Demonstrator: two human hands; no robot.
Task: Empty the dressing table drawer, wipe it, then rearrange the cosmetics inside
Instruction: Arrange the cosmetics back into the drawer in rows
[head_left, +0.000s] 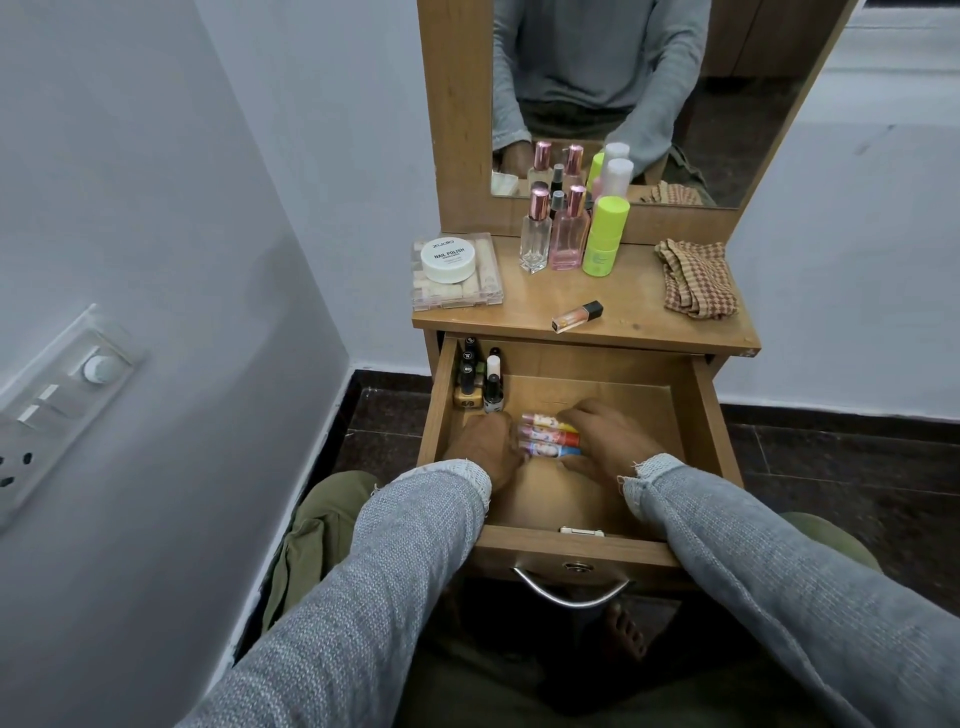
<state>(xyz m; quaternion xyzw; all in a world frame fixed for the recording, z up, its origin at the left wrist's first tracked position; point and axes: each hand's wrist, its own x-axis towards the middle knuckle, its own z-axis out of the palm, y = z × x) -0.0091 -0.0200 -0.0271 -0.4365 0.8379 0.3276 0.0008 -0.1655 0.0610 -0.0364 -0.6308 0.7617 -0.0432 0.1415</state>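
In the open drawer (701, 415), my left hand (480, 441) and right hand (597, 439) both pinch three lip balm tubes (550, 441) lying side by side mid-floor.

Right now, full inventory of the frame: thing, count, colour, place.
drawer: 1, wood, pulled open under the tabletop
lip balms: 3, bright printed tubes, side by side on the drawer floor between the hands
polish bottles: several, dark and gold, back-left drawer corner; exact count unclear
gloss tube: 1, peach with black cap, lying on the tabletop front
perfume bottles: 2, one clear and one pink, rose caps, by the mirror
spray bottle: 1, dark, behind the perfumes
green bottle: 1, neon green, right of the perfumes
white jar: 1, on the clear case
clear case: 1, tabletop left
cloth: 1, checked, tabletop right
mirror: 1, wood-framed
switch panel: 1, left wall
left hand: touches the balms' left ends
right hand: rests on their right ends
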